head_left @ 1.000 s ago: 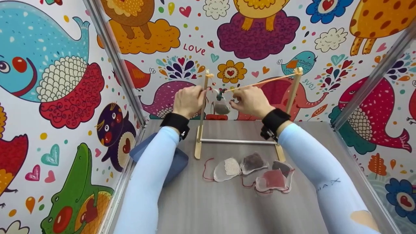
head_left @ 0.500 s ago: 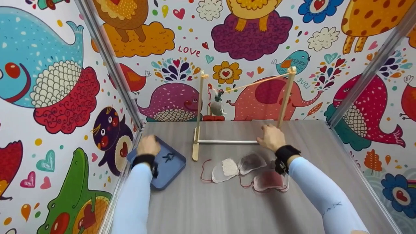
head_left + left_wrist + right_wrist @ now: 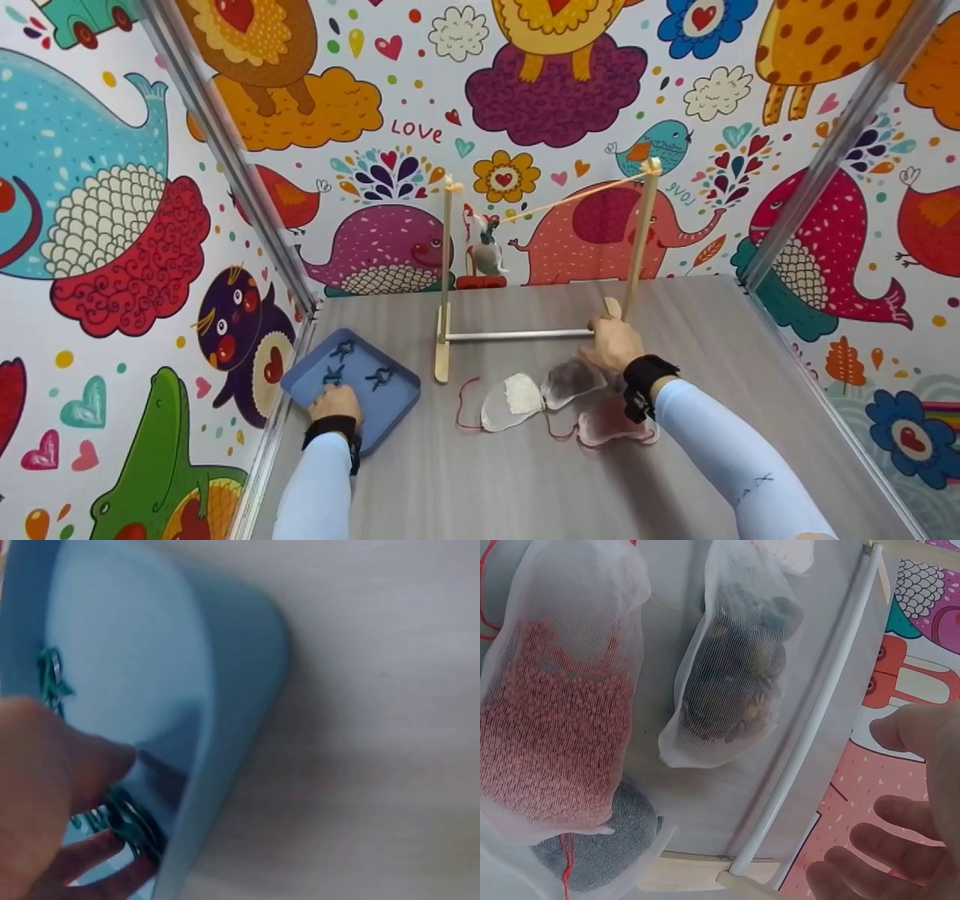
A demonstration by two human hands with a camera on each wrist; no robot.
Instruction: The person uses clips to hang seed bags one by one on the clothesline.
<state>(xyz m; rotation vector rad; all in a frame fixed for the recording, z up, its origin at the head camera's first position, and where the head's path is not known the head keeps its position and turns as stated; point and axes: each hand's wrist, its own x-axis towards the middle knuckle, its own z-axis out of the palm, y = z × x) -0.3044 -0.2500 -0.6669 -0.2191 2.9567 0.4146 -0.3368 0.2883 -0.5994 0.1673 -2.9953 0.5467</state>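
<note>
In the head view my left hand (image 3: 335, 409) reaches into the blue tray (image 3: 405, 409) at the left. Its thumb and fingertips pinch a dark green clip (image 3: 135, 821) low inside the tray wall, as the left wrist view shows. More green clips (image 3: 379, 377) lie in the tray. My right hand (image 3: 616, 343) hovers by the right foot of the wooden frame (image 3: 641, 240), with loose, parted fingers holding nothing. A mesh bag (image 3: 487, 259) hangs by a green clip from the string (image 3: 574, 199) across the frame.
On the table below the frame lie mesh bags: one with white filling (image 3: 523, 395), one with dark pieces (image 3: 742, 667), one with pink grains (image 3: 555, 720) and one with dark grains (image 3: 611, 844). A white rod (image 3: 517, 334) joins the frame's feet. Patterned walls enclose the table.
My left hand has left the hanging bag and dropped into the blue tray, onto a green clip. The right hand has come down from the bag to the frame's right foot.
</note>
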